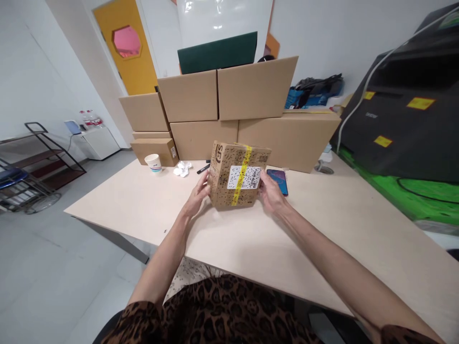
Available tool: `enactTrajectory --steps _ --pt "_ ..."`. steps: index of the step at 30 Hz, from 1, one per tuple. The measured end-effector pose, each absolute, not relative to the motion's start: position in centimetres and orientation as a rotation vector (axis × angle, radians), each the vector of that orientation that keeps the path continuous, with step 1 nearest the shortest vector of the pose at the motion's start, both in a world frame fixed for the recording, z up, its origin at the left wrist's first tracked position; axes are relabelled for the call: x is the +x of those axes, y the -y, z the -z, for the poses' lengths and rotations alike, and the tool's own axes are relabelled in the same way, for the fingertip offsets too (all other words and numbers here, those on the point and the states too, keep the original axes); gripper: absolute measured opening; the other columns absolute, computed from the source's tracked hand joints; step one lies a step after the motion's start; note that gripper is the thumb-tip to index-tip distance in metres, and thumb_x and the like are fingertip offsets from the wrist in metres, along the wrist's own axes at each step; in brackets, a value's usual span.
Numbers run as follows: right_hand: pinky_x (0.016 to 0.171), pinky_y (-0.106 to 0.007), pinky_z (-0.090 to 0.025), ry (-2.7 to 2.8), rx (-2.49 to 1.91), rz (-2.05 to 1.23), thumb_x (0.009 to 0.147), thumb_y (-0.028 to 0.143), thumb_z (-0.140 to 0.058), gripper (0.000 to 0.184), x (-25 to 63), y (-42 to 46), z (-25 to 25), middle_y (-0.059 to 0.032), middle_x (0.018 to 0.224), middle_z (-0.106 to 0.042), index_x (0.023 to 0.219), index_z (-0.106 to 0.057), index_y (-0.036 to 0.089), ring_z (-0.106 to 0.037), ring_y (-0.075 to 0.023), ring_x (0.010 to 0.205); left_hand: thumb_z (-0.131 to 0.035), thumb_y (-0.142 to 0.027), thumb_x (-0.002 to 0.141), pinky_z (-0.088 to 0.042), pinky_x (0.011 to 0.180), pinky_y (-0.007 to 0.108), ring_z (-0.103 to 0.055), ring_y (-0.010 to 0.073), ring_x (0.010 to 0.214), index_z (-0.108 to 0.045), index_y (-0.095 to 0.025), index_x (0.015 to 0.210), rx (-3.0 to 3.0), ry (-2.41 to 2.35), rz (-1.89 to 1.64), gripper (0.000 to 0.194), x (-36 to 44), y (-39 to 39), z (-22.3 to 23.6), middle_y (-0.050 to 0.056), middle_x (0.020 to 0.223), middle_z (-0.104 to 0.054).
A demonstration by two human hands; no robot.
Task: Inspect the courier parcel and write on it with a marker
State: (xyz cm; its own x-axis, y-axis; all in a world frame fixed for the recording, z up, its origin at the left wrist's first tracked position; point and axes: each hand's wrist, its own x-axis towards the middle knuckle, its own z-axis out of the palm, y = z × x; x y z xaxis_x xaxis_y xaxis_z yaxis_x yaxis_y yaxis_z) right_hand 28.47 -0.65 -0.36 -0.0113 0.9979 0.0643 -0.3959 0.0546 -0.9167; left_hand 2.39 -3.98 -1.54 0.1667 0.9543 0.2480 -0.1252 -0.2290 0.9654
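A small cardboard parcel (237, 175) with black print, a white label and a yellow tape strip stands upright in the middle of the pale table (322, 229). My left hand (196, 196) presses against its left side, fingers wrapped round the edge. My right hand (270, 192) grips its right side in the same way. A blue phone (278, 180) lies flat just behind my right hand.
Several large plain cardboard boxes (229, 114) are stacked along the table's far edge. A paper cup (154, 162), a crumpled white tissue (182, 168) and a black marker (203, 167) lie to the left. A big black machine (405, 114) stands at the right.
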Motion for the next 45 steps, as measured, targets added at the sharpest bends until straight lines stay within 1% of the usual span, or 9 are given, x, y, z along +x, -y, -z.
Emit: enactTrajectory --steps 3,9,15,18,23,28,35,42,45 --pt "0.082 -0.039 -0.06 0.8 -0.935 -1.533 0.094 0.062 -0.061 0.039 27.8 1.2 -0.2 -0.0046 0.093 -0.082 0.103 -0.073 0.025 -0.076 -0.026 0.098 -0.072 -0.076 0.08 -0.038 0.123 0.047 -0.04 0.0365 0.153 -0.044 -0.028 0.16 1.268 -0.683 -1.406 0.097 2.5 4.4 0.6 0.01 0.164 -0.047" --pt "0.078 -0.036 -0.06 0.674 -1.07 -1.674 0.107 0.053 -0.041 0.044 26.5 2.3 -0.7 -0.0063 0.081 -0.08 0.094 -0.071 0.023 -0.076 -0.0224 0.081 -0.084 -0.054 0.078 -0.044 0.121 0.043 -0.054 0.0344 0.144 -0.058 -0.023 0.148 1.121 -0.627 -1.4 0.081 3.4 5.4 0.3 0.009 0.146 -0.066" --pt "0.067 -0.034 -0.058 0.688 -1.127 -1.743 0.107 0.056 -0.038 0.047 26.7 2.2 -0.3 -0.0064 0.072 -0.076 0.093 -0.068 0.022 -0.071 -0.0208 0.064 -0.064 -0.064 0.092 -0.05 0.116 0.045 -0.062 0.033 0.137 -0.064 -0.019 0.139 0.844 -0.659 -1.375 0.064 4.8 4.8 -0.9 0.011 0.132 -0.075" --pt "0.062 -0.034 -0.057 0.73 -1.13 -1.783 0.101 0.056 -0.053 0.037 26.4 2.3 0.9 -0.0025 0.064 -0.071 0.09 -0.066 0.023 -0.066 -0.0202 0.057 -0.054 -0.056 0.101 -0.051 0.115 0.045 -0.066 0.0304 0.132 -0.06 -0.019 0.143 0.747 -0.658 -1.344 0.057 6.1 4.0 -2.3 0.011 0.129 -0.076" --pt "0.076 -0.033 -0.056 0.845 -1.046 -1.598 0.09 0.04 -0.066 0.018 25.9 2.4 2.9 -0.0032 0.081 -0.078 0.083 -0.069 0.023 -0.07 -0.0218 0.081 -0.052 -0.045 0.104 -0.047 0.118 0.044 -0.065 0.0282 0.133 -0.063 -0.018 0.14 0.791 -0.747 -1.29 0.047 7.4 2.9 -3.2 0.011 0.134 -0.074" --pt "0.09 -0.036 -0.053 0.904 -1.068 -1.314 0.08 0.047 -0.069 0.025 26.7 2.1 3.4 -0.0006 0.107 -0.08 0.091 -0.074 0.025 -0.067 -0.0266 0.111 -0.059 -0.06 0.097 -0.041 0.12 0.049 -0.055 0.0314 0.144 -0.066 -0.027 0.137 0.892 -0.85 -1.268 0.053 6.6 2.3 -1.8 0.01 0.148 -0.065" --pt "0.094 -0.041 -0.056 0.771 -0.845 -1.414 0.076 0.059 -0.074 0.039 26.5 3.1 1.6 -0.002 0.117 -0.079 0.102 -0.073 0.029 -0.067 -0.0288 0.12 -0.067 -0.057 0.092 -0.033 0.125 0.053 -0.043 0.0345 0.151 -0.067 -0.031 0.137 1.144 -1.036 -1.198 0.052 7.3 2.8 -0.5 0.004 0.153 -0.062" --pt "0.094 -0.048 -0.059 0.713 -0.788 -1.626 0.086 0.063 -0.065 0.042 27.0 3.4 0.3 -0.0043 0.107 -0.081 0.112 -0.073 0.031 -0.071 -0.0313 0.116 -0.091 -0.054 0.07 -0.048 0.111 0.047 -0.057 0.0377 0.139 -0.048 -0.029 0.156 0.993 -1.068 -1.343 0.099 6.5 2.4 -3.1 0.011 0.155 -0.058" --pt "0.091 -0.044 -0.06 0.781 -0.86 -1.533 0.077 0.049 -0.077 0.032 28.0 2.0 1.2 -0.0041 0.099 -0.081 0.101 -0.074 0.028 -0.072 -0.0297 0.109 -0.092 -0.048 0.069 -0.055 0.099 0.041 -0.062 0.0345 0.131 -0.05 -0.03 0.151 0.837 -1.217 -1.374 0.094 5.0 1.7 -3.3 0.012 0.156 -0.055"
